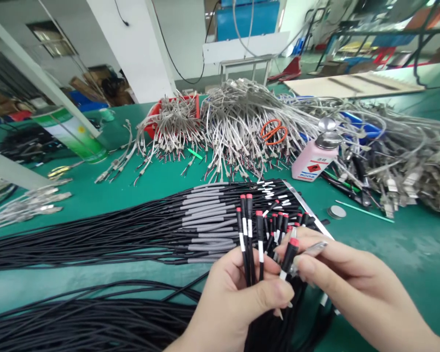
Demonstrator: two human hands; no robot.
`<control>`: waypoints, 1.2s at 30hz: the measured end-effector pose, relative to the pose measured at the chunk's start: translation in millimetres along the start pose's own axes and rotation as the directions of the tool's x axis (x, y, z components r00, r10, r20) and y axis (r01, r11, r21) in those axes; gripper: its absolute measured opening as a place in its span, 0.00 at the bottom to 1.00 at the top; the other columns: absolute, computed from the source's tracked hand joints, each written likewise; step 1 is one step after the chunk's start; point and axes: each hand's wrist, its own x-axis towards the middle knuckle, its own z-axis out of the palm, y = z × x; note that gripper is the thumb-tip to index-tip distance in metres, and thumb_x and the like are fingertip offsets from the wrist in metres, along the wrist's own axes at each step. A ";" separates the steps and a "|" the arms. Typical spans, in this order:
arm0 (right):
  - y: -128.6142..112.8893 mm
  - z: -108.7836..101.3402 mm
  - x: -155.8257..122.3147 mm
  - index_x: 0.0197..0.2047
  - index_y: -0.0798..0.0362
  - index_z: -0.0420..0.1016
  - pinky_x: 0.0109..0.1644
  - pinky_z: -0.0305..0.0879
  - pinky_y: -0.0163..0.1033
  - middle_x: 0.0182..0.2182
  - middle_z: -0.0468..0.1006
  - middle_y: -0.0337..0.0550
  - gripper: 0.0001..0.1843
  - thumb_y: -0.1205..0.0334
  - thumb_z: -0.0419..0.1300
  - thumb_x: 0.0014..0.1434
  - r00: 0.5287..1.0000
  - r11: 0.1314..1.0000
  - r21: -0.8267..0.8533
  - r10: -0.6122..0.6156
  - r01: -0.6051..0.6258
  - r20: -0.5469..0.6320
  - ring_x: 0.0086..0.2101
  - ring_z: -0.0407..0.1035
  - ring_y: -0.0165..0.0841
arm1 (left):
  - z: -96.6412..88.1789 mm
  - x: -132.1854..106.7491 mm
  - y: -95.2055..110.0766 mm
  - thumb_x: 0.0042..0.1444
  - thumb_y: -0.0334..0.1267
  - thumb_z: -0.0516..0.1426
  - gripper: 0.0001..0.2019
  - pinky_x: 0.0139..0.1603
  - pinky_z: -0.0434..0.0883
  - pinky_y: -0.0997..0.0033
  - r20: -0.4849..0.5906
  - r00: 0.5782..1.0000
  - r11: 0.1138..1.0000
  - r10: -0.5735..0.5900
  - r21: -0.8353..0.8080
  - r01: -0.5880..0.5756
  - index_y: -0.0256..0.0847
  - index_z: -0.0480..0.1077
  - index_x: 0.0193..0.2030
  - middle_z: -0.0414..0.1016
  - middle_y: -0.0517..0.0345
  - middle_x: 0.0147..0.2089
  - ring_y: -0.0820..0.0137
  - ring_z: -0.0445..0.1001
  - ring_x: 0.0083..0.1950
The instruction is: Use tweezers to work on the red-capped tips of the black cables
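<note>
My left hand (238, 293) is closed around several black cables (250, 234) whose red-tipped connectors point upward, each with a white label. One more red-tipped connector (290, 249) leans between my two hands, its lower part at my left thumb. My right hand (348, 278) pinches a small shiny, silvery piece (316, 248) beside that connector; its exact kind is unclear. Behind my fingers, more red-tipped connectors (278, 222) lie in a bunch. Grey ribbed sleeves (209, 210) sit on the row of black cables to the left.
Black cables (77, 318) spread across the front left. White cables (238, 127) are heaped at the back, some in a red bin (154, 120), with orange-handled scissors (274, 132) on top. A pink bottle (311, 159), a round lid (336, 211) and a thin green stick (364, 211) are at right.
</note>
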 end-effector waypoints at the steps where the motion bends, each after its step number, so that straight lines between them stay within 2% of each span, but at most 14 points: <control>1: -0.6 1.1 0.4 0.32 0.42 0.80 0.37 0.73 0.28 0.29 0.78 0.35 0.07 0.58 0.63 0.62 0.999 0.998 0.053 0.038 -0.039 0.031 0.33 0.75 0.30 | -0.2 0.3 -0.7 0.39 0.32 0.73 0.15 0.26 0.66 0.80 0.020 1.000 1.000 -0.003 0.002 0.003 0.35 0.72 0.29 0.72 0.63 0.21 0.78 0.68 0.23; 3: -0.7 3.1 0.6 0.31 0.45 0.79 0.35 0.73 0.30 0.29 0.76 0.36 0.09 0.56 0.62 0.63 0.987 0.964 0.219 0.132 -0.150 0.096 0.31 0.73 0.30 | -0.6 -0.3 -1.5 0.41 0.33 0.73 0.13 0.26 0.67 0.80 0.047 0.999 1.000 -0.015 0.009 0.015 0.35 0.74 0.30 0.74 0.61 0.23 0.78 0.69 0.24; 6: 1.3 4.0 -0.7 0.37 0.46 0.80 0.37 0.74 0.36 0.32 0.76 0.38 0.10 0.54 0.59 0.66 0.942 0.814 0.483 0.231 -0.324 0.242 0.31 0.73 0.30 | -1.4 -2.0 -1.4 0.45 0.36 0.71 0.11 0.30 0.71 0.79 0.060 0.998 0.999 -0.012 0.031 0.010 0.35 0.77 0.33 0.77 0.56 0.29 0.76 0.73 0.29; 7: 2.1 3.7 -1.3 0.40 0.46 0.80 0.38 0.74 0.37 0.33 0.76 0.38 0.10 0.54 0.57 0.67 0.928 0.767 0.532 0.237 -0.359 0.286 0.31 0.73 0.31 | -1.8 -2.4 -1.2 0.45 0.36 0.71 0.11 0.30 0.72 0.79 0.069 0.998 0.999 -0.003 0.044 0.000 0.35 0.77 0.33 0.78 0.56 0.30 0.75 0.74 0.30; 9: 3.7 2.6 -2.2 0.41 0.47 0.80 0.39 0.74 0.40 0.33 0.76 0.40 0.12 0.53 0.57 0.67 0.913 0.729 0.557 0.248 -0.397 0.325 0.33 0.73 0.32 | -2.6 -2.2 -0.6 0.44 0.35 0.72 0.12 0.28 0.73 0.79 0.104 0.995 0.997 -0.005 0.073 -0.003 0.35 0.77 0.34 0.78 0.56 0.31 0.74 0.75 0.30; 14: 8.9 0.8 -2.7 0.38 0.50 0.80 0.33 0.70 0.41 0.33 0.77 0.45 0.15 0.49 0.58 0.65 0.914 0.764 0.506 0.297 -0.400 0.275 0.32 0.72 0.35 | -3.2 -0.6 0.2 0.43 0.35 0.72 0.14 0.25 0.72 0.80 0.089 0.995 0.995 -0.052 0.085 0.045 0.35 0.74 0.34 0.79 0.56 0.28 0.77 0.73 0.23; 21: 16.7 0.8 -5.5 0.41 0.48 0.80 0.30 0.68 0.38 0.33 0.74 0.42 0.14 0.49 0.59 0.64 0.922 0.786 0.483 0.314 -0.385 0.225 0.27 0.67 0.30 | -2.1 -2.5 1.0 0.47 0.35 0.70 0.13 0.26 0.73 0.80 0.074 0.997 0.999 -0.034 0.031 0.031 0.34 0.70 0.31 0.80 0.54 0.27 0.76 0.75 0.24; 26: 17.7 -0.1 -6.6 0.39 0.49 0.80 0.38 0.70 0.40 0.31 0.75 0.41 0.14 0.49 0.60 0.63 0.920 0.798 0.458 0.339 -0.391 0.196 0.33 0.71 0.34 | -2.7 -2.6 -0.3 0.47 0.35 0.70 0.14 0.25 0.74 0.80 0.144 0.987 0.997 -0.077 -0.002 0.078 0.34 0.70 0.33 0.81 0.51 0.28 0.75 0.76 0.23; 29: 16.4 -0.5 -6.5 0.37 0.50 0.80 0.38 0.70 0.40 0.32 0.77 0.42 0.14 0.48 0.61 0.62 0.917 0.802 0.445 0.352 -0.399 0.187 0.33 0.71 0.35 | -3.7 -1.9 -1.5 0.49 0.37 0.69 0.13 0.27 0.74 0.79 0.168 0.983 0.997 -0.074 0.000 0.075 0.34 0.70 0.34 0.81 0.51 0.28 0.74 0.77 0.24; 33: 13.7 0.4 -5.8 0.37 0.51 0.81 0.40 0.71 0.40 0.32 0.76 0.42 0.14 0.49 0.62 0.61 0.924 0.826 0.414 0.354 -0.382 0.147 0.34 0.72 0.36 | -1.8 -3.3 -0.3 0.49 0.39 0.69 0.13 0.30 0.73 0.76 0.150 0.987 0.998 -0.057 0.032 0.052 0.34 0.72 0.34 0.80 0.51 0.28 0.73 0.76 0.26; 36: 13.3 0.3 -4.2 0.40 0.49 0.81 0.43 0.71 0.42 0.31 0.76 0.41 0.12 0.50 0.63 0.60 0.945 0.878 0.359 0.323 -0.317 0.045 0.36 0.71 0.37 | 1.7 -5.5 2.0 0.48 0.39 0.69 0.13 0.34 0.71 0.74 0.076 0.997 0.996 -0.035 0.084 0.028 0.34 0.74 0.34 0.79 0.52 0.31 0.73 0.74 0.30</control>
